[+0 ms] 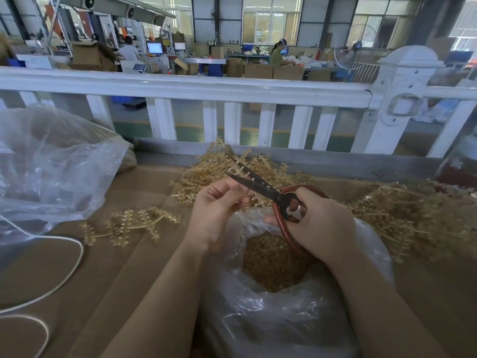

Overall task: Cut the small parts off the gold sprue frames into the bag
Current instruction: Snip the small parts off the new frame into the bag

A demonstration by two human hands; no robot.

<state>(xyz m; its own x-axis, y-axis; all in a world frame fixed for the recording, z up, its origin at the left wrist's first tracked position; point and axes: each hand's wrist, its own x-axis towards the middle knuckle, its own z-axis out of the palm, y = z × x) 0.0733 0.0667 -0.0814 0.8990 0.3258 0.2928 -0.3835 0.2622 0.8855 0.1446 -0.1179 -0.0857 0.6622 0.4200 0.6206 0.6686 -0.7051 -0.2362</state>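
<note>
My right hand (320, 223) grips black scissors (258, 186) by their red-brown handles, blades parted and pointing up-left. My left hand (219, 202) pinches a gold sprue frame (241, 171) whose branch lies between the blades. Directly below both hands sits an open clear plastic bag (284, 306) holding a heap of small gold parts (271, 262). A pile of gold sprue frames (219, 161) lies behind the hands, and another large heap of gold sprue (413, 215) spreads to the right.
A single gold sprue frame (129, 226) lies flat on the brown cardboard surface (116, 267) at left. A big crumpled clear bag (51, 171) fills the far left, with a white cord (64, 282) looping below it. A white railing (232, 91) borders the back.
</note>
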